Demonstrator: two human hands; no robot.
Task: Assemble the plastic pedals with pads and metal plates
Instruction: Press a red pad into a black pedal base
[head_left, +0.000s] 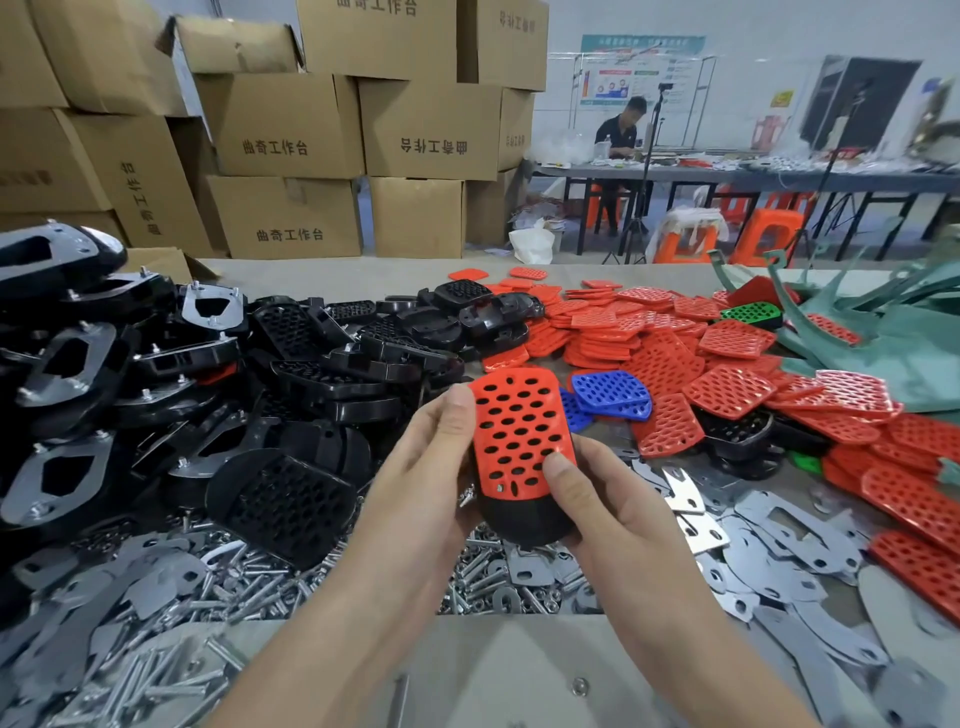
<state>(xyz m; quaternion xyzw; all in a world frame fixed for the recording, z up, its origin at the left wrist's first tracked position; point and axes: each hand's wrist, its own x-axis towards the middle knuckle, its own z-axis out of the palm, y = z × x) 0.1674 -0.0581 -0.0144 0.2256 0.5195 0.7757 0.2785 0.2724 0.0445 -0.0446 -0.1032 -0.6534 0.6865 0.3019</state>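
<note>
Left hand (415, 467) and right hand (618, 514), fingers curled, grip a black plastic pedal (524, 519) topped by a red perforated pad (519, 431). Loose flat grey metal plates (779, 525) lie on the counter (493, 670) at four o'clock of the pedal; black pedals at ten o'clock.

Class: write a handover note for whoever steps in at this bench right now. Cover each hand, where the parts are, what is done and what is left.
Left hand and right hand both grip one black pedal, thumbs on the red pad laid on its face.
Loose black pedals are heaped left, red pads right, metal plates and bolts nearest.
Done: pad placed on this pedal; the far-left pedals already carry plates.
Left: check the pad is seated. The underside is hidden, so a plate probably still needs fitting.
</note>
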